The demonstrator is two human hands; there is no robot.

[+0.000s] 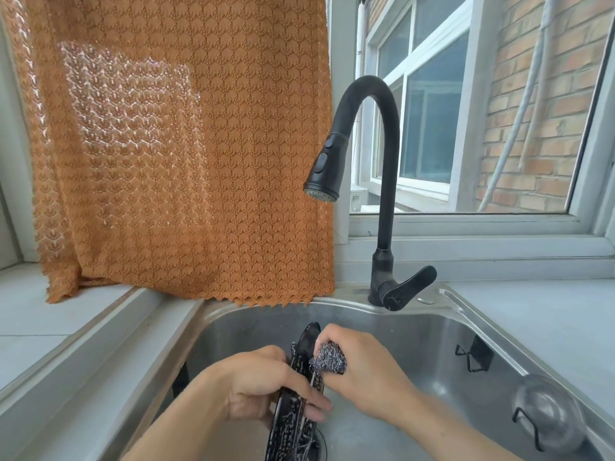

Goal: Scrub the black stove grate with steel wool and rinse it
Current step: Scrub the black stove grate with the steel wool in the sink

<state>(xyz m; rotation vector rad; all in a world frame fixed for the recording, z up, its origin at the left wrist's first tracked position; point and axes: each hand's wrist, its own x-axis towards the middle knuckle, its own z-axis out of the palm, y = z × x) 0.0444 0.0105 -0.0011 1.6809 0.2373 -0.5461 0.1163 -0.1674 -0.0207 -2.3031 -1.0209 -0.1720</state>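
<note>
Nearest, one black stove grate [293, 424] stands on edge inside the steel sink [416, 331], soap-streaked. Left hand [256, 387] grips it, fingers [316, 405] curled round its rim. Right hand [362, 371] pinches one steel wool pad [327, 359] against the grate's upper end. Two black wire hooks [472, 357] and one domed strainer [549, 410] lie along the right sink wall. Beyond: one black tap [386, 194], grey bench [549, 314], one orange knitted curtain [183, 144], window [466, 128] facing brick wall.
</note>
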